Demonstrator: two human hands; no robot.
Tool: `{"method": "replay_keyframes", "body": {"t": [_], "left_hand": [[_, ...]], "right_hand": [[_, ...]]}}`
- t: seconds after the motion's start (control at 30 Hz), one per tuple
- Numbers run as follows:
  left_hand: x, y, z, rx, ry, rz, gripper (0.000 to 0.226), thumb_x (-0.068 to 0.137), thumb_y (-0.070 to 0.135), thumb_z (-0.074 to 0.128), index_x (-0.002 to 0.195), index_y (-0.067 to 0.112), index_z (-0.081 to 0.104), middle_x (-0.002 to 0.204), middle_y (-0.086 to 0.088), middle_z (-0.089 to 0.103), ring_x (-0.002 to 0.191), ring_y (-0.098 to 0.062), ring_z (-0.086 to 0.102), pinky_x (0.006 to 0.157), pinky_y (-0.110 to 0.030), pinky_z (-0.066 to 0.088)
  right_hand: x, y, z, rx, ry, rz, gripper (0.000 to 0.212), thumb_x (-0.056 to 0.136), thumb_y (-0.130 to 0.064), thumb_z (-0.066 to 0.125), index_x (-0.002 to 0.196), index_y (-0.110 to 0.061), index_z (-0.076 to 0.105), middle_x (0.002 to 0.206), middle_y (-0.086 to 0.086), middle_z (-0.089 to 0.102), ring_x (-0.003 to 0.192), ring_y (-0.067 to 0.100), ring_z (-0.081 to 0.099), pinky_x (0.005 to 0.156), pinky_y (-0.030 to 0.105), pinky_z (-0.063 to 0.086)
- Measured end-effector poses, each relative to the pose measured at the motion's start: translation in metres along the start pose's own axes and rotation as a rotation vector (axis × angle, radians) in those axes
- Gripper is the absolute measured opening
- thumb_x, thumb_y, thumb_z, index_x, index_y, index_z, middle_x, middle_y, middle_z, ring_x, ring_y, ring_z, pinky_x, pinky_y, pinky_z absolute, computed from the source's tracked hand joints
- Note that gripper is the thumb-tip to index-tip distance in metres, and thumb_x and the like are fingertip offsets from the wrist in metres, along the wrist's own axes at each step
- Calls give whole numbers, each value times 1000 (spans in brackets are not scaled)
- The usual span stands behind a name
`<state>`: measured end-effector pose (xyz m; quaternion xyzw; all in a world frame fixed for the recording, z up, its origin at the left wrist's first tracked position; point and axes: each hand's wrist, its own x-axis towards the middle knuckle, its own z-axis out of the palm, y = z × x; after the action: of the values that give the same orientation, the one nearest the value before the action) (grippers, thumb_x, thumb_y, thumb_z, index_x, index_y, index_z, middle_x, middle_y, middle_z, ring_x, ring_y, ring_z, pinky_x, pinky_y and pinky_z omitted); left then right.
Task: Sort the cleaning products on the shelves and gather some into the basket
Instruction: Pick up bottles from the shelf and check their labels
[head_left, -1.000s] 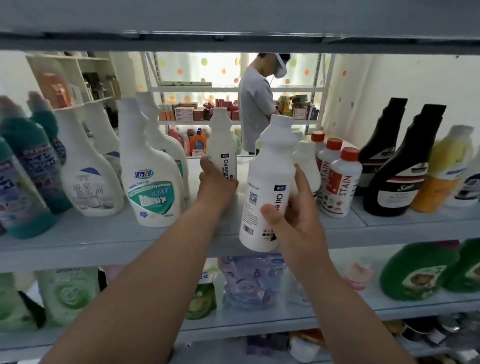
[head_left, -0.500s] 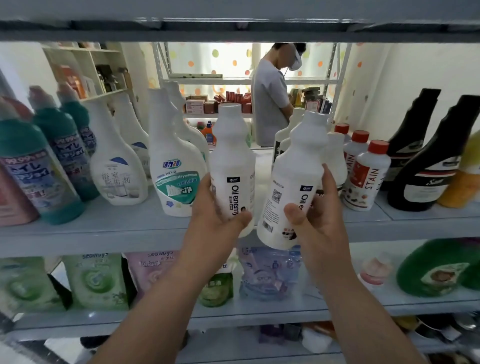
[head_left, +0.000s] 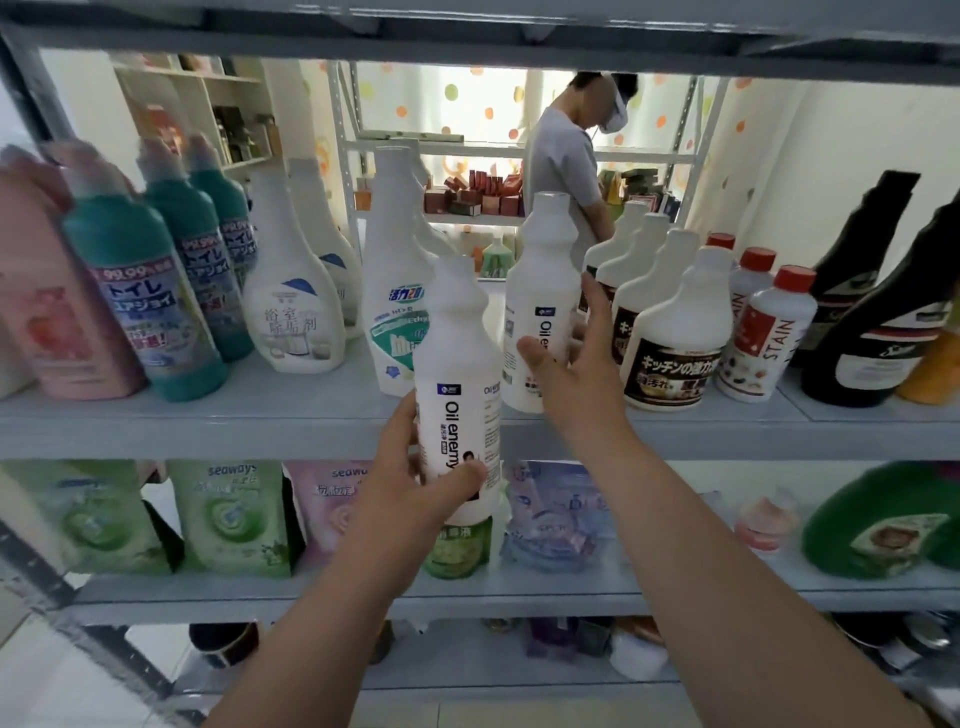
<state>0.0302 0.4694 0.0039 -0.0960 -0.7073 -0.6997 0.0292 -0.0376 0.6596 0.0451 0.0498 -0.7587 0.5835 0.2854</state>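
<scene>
Left hand (head_left: 415, 488) grips the held Oil enemy bottle (head_left: 457, 374) low on its body. The thumb lies across the bottom of the label and covers its last letters. The fingers (head_left: 408, 415) wrap round the back, so only their edge shows at the bottle's left side. The bottle's base is hidden by the hand. Its long axis is near vertical, cap up, label toward the camera, and it is held off the shelf, in front of the middle shelf's (head_left: 260, 421) front edge. Right hand (head_left: 576, 374): fingers (head_left: 597, 306) straight and spread along the right side of the second Oil enemy bottle (head_left: 537, 291), thumb tip on its label. Real contact on the far side cannot be told. This bottle stands upright near the shelf's front edge, just left of the brown-labelled kitchen cleaner bottles (head_left: 675, 338). The refill pouches (head_left: 234, 514) on the lower shelf are blurred, and their print is mostly unreadable.
</scene>
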Motion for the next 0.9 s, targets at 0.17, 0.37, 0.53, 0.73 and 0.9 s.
{"method": "replay_keyframes", "body": {"t": [0.17, 0.37, 0.53, 0.73, 0.9], "left_hand": [[3, -3, 2, 47, -6, 2, 71, 62, 47, 76, 123, 69, 48, 112, 23, 73, 104, -7, 71, 89, -39, 60], [9, -1, 6, 59, -24, 2, 69, 62, 49, 74, 119, 76, 44, 111, 32, 70, 102, 2, 69, 74, -21, 58], [14, -2, 12, 75, -25, -15, 69, 61, 51, 74, 117, 78, 43, 109, 34, 69, 101, 3, 68, 82, -28, 59], [17, 1, 20, 56, -40, -21, 71, 60, 51, 74, 120, 75, 43, 110, 32, 69, 100, 5, 68, 81, -25, 56], [11, 0, 18, -1, -23, -64, 72, 57, 50, 76, 118, 68, 41, 109, 22, 71, 98, -1, 72, 75, -24, 59]], "right_hand": [[19, 6, 12, -61, -14, 8, 82, 96, -18, 68, 157, -36, 16, 108, -27, 57, 86, -26, 59, 64, -5, 40], [56, 13, 16, -160, -103, 76, 72, 101, -22, 63, 156, -27, 16, 143, 2, 58, 122, 17, 58, 99, 31, 43], [88, 24, 20, -214, -133, 129, 70, 103, -21, 58, 156, -23, 13, 147, 6, 54, 128, 26, 55, 109, 43, 44], [97, 26, 19, -207, -166, 196, 74, 104, -17, 55, 160, -24, 7, 151, 6, 51, 131, 29, 53, 98, 30, 39], [39, 14, 8, -25, -75, 163, 47, 105, -23, 52, 150, -32, 45, 142, -9, 60, 132, 14, 56, 107, 35, 45]]}}
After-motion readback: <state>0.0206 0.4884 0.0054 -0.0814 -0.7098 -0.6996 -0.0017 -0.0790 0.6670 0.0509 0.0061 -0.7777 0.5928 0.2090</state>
